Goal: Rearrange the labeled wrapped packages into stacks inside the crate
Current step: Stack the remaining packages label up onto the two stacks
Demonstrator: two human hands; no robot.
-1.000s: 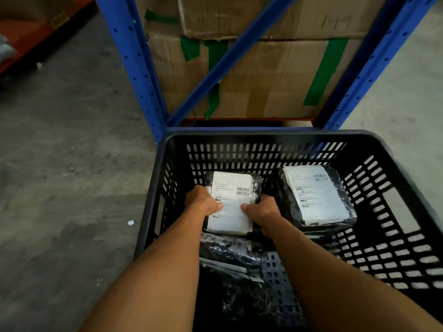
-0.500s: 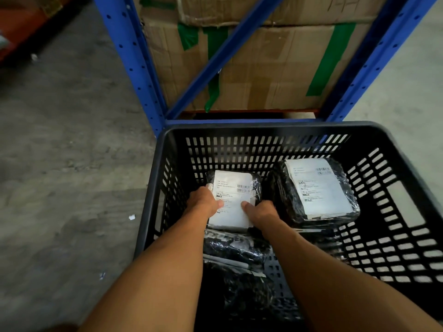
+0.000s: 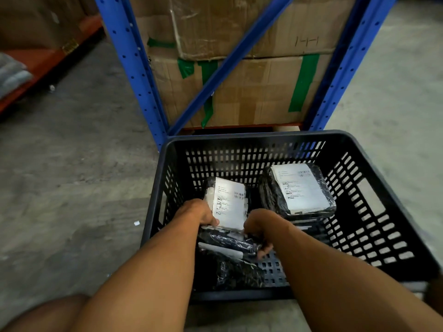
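A black slotted crate stands on the floor in front of me. At its back left, a black-wrapped package with a white label is tipped up on edge, and my left hand grips its near left corner. My right hand sits just right of that label, with its fingers curled around the right end of a second wrapped package lying nearer to me. A stack of wrapped packages topped by a labelled one fills the back right. Another dark wrapped package lies at the near wall.
A blue steel rack with a diagonal brace stands right behind the crate, loaded with taped cardboard boxes. Grey concrete floor runs left and right. An orange shelf beam is at the far left. The crate's right half floor is bare.
The labelled package at the back left went from lying flat to tipped up on edge. My right hand slid off it toward me, onto the nearer wrapped package.
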